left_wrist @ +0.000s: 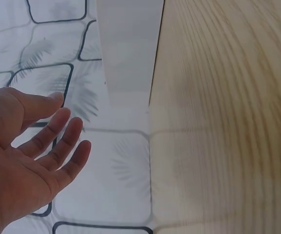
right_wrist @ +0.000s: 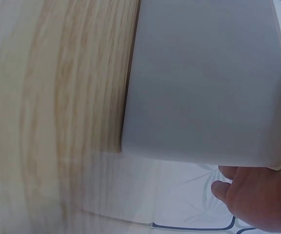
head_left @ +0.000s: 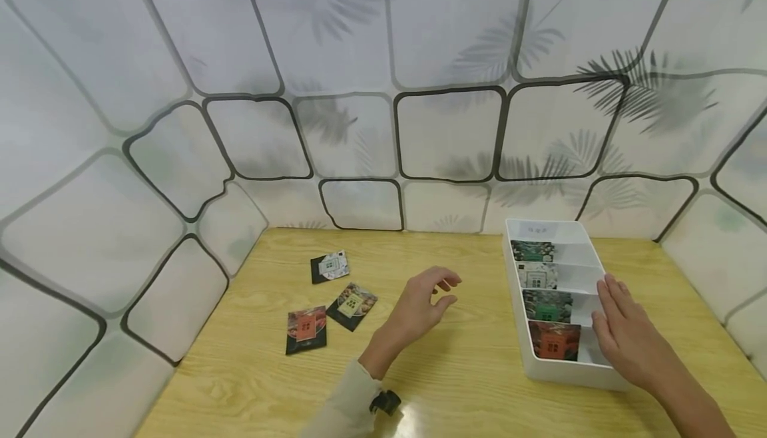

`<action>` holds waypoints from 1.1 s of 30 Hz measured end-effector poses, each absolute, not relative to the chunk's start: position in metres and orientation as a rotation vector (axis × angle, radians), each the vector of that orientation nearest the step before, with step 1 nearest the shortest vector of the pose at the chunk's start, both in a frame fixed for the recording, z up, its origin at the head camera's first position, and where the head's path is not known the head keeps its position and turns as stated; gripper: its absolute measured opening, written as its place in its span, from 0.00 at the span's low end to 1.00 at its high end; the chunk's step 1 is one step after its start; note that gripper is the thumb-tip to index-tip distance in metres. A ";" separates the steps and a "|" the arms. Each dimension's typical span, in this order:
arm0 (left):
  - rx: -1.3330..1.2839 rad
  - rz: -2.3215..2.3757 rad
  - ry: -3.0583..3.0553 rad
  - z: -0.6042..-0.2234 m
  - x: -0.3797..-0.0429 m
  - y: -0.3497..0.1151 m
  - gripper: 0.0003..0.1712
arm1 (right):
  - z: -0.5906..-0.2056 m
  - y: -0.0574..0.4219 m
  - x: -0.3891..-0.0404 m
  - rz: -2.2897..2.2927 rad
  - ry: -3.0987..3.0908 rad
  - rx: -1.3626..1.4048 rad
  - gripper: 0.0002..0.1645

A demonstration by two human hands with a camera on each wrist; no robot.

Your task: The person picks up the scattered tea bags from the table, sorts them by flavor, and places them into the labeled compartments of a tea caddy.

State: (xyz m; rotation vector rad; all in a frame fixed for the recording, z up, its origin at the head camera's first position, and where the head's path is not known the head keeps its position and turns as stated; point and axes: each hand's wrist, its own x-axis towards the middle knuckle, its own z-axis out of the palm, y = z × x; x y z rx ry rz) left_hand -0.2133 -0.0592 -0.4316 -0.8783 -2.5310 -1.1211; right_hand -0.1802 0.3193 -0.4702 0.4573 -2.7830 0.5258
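My left hand (head_left: 417, 303) is held over the middle of the table, fingers loosely bent and nothing in them. On its left lie three small flat printed packets: a black-and-white packet (head_left: 330, 267), a packet with a yellow label (head_left: 353, 305) and a red packet (head_left: 306, 329). A white divided box (head_left: 575, 373) stands on the right. Its compartments hold a green packet (head_left: 532, 251) at the back, a white packet (head_left: 537, 276), another green packet (head_left: 548, 306) and a red-orange packet (head_left: 554, 341) in front. My right hand (head_left: 636, 338), fingers straight, lies along the box's right rim.
The light wood-grain table (head_left: 240, 385) carries everything. Pale patterned curtain walls (head_left: 449, 132) enclose its back and sides. A dark band (head_left: 385, 402) sits at my left wrist. The box's white side (left_wrist: 130, 48) rises ahead of the left hand in the left wrist view.
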 end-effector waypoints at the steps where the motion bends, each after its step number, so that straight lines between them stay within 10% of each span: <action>1: -0.868 -1.119 -2.536 -0.432 -0.213 -0.063 0.16 | -0.470 0.319 -0.180 0.526 -2.783 0.459 0.35; 33: -0.393 -1.118 -2.760 -0.438 -0.213 -0.183 0.16 | -0.470 0.320 -0.182 0.474 -2.847 0.448 0.35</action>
